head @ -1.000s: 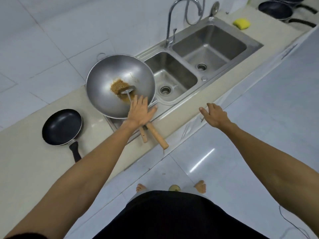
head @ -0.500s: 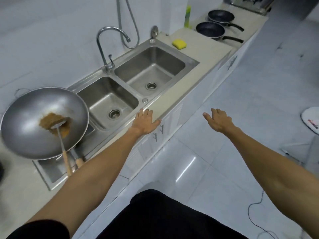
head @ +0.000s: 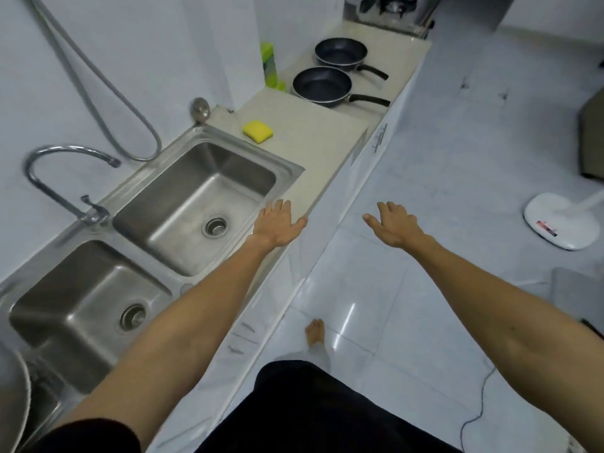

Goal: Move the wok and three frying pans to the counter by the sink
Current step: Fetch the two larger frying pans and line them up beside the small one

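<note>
The counter (head: 313, 138) runs away from both hands, with the double sink (head: 196, 197) just to the left of the left hand (head: 277, 225). That hand hovers flat over the counter's front edge, fingers spread wide and holding nothing. The right hand (head: 397, 228) hangs over the floor beside it, equally spread and empty. Well ahead of both hands, at the counter's far end, sit two dark frying pans: the near frying pan (head: 322, 85) and, just beyond it, the far frying pan (head: 340, 52), each with a long black handle pointing to the right. A yellow sponge (head: 258, 131) lies between the hands and the pans.

These pans look light and rigid, with slick coated bowls, so the handle is the place to grip, near where it meets the bowl, to limit tipping. One hand per pan seems feasible. The near handle (head: 369, 100) comes within reach first.
</note>
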`<state>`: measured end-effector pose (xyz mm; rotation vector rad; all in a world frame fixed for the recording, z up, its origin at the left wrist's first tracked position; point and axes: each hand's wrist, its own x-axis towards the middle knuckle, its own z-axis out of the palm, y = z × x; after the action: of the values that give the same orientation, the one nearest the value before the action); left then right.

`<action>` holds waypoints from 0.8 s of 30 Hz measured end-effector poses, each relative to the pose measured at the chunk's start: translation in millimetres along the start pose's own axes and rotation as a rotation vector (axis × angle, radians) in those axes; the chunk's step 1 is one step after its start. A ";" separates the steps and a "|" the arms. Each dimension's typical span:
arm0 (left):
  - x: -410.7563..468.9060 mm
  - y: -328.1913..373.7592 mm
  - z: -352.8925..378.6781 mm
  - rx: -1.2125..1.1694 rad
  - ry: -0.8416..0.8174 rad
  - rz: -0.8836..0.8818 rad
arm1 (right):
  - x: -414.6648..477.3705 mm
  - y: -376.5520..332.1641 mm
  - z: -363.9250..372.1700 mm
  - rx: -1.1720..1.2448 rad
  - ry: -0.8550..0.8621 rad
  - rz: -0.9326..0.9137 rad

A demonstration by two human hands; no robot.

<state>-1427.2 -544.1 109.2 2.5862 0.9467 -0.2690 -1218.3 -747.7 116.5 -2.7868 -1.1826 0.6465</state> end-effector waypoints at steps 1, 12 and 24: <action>15.1 6.0 -3.3 -0.010 -0.012 0.003 | 10.5 5.2 -4.7 -0.013 -0.017 -0.009; 230.3 111.5 -40.5 0.039 -0.098 0.108 | 180.4 117.0 -77.1 0.004 -0.037 0.107; 436.6 242.3 -53.3 -0.070 -0.042 -0.040 | 400.3 254.8 -193.3 -0.119 -0.090 -0.042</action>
<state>-936.3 -439.2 93.9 2.4904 0.9764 -0.2943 -720.9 -626.0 98.1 -2.8472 -1.3353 0.7284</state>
